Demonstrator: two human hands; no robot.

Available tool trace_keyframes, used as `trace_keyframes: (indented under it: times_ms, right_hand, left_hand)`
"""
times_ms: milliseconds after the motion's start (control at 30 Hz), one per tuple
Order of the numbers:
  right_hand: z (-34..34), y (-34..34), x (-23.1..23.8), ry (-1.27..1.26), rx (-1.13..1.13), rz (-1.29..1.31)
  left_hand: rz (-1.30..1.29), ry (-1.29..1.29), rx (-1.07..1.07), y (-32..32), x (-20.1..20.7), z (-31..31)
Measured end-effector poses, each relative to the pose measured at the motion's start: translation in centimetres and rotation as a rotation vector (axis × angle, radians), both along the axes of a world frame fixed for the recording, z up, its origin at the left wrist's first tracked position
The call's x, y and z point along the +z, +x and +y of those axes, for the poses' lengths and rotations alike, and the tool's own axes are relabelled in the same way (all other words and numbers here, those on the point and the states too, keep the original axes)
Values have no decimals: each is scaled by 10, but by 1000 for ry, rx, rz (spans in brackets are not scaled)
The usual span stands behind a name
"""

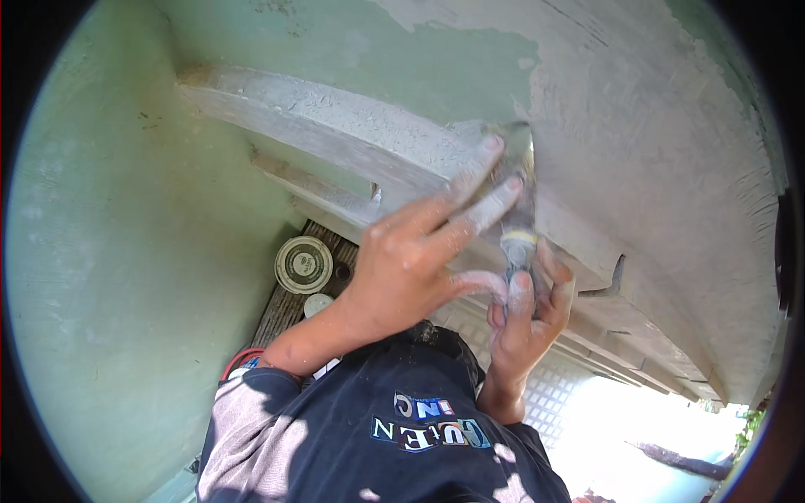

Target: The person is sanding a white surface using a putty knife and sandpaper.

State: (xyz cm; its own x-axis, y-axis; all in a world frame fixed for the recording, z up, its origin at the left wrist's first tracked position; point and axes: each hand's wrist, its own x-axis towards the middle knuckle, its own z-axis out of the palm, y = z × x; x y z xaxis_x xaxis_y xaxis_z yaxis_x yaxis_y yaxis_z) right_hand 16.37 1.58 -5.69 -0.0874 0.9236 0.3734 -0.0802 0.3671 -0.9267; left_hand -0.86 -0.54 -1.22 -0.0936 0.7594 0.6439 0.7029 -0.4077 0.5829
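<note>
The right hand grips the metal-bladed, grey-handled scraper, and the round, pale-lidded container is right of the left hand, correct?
Not quite: the head view shows the round container left of the left hand. The right hand does grip the scraper.

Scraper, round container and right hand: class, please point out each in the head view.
Scraper [518, 238]: head view, on its yellowish band.
Round container [303, 265]: head view, middle of its lid.
Right hand [528, 327]: head view, middle of the hand.

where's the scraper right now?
In the head view, the scraper is right of centre, above mid-height: its handle in the right hand, its blade beside the left hand's fingertips, near the whitish beam.
</note>
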Motion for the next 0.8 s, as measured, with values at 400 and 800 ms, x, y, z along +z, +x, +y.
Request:
trace_keyframes:
  times_ms: [400,800]
  right_hand:
    - [0,-9,5,-73,-8,120]
    - [1,-16,29,-178,62,120]
  left_hand:
    - [-2,-28,-50,0,-1,0]
    - [12,100,-19,-14,1,14]
